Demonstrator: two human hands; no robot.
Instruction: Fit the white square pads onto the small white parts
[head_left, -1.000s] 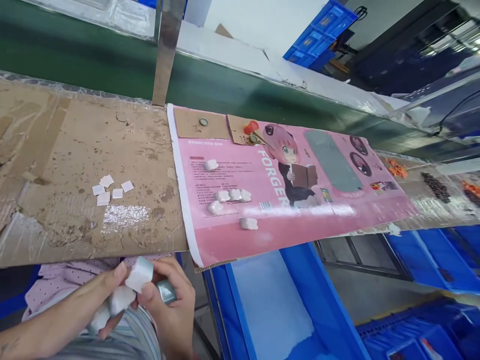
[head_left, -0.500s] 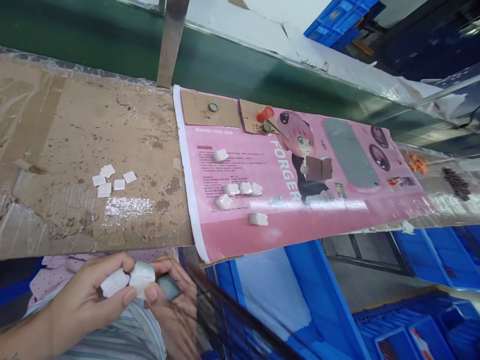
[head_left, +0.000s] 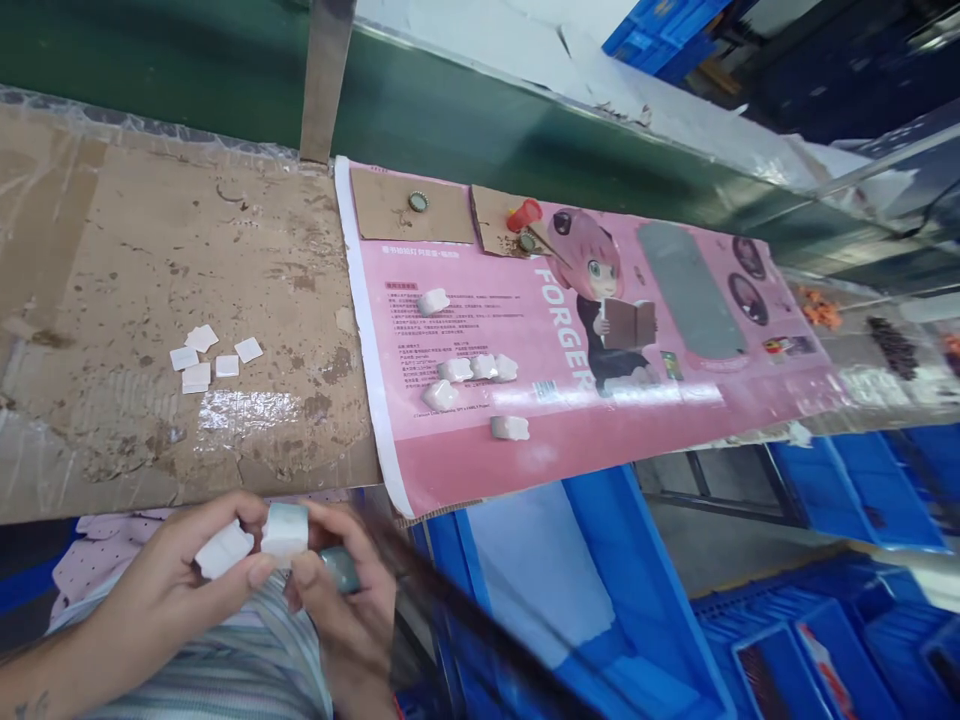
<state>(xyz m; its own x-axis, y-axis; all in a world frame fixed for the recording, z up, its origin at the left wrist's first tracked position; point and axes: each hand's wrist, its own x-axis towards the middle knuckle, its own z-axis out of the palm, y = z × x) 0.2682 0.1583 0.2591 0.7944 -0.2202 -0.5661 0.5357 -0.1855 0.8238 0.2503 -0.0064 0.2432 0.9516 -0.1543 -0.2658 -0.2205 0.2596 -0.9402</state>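
My left hand point(head_left: 172, 590) is closed on small white plastic pieces point(head_left: 223, 548), held below the bench edge over my lap. My right hand point(head_left: 349, 610) pinches another white piece point(head_left: 285, 528) between thumb and fingers and also holds a small grey-green object point(head_left: 341, 568). The two hands touch at the white pieces. Several more white pieces point(head_left: 480, 368) lie on a pink printed sheet point(head_left: 600, 420) on the bench. A few flat white squares point(head_left: 202, 358) lie on the taped cardboard surface point(head_left: 150, 300) to the left.
A green conveyor belt point(head_left: 465, 130) runs behind the bench, with a metal post point(head_left: 322, 70) at its edge. Two cardboard scraps with a small ring point(head_left: 418, 202) and a red part point(head_left: 523, 214) sit at the sheet's top. Blue crates point(head_left: 825, 640) stand below and right. A dark strand point(head_left: 480, 620) crosses the view.
The camera view shifted slightly. My hands stayed together below the bench edge, turning the white pieces a little; the pieces on the bench have not moved.
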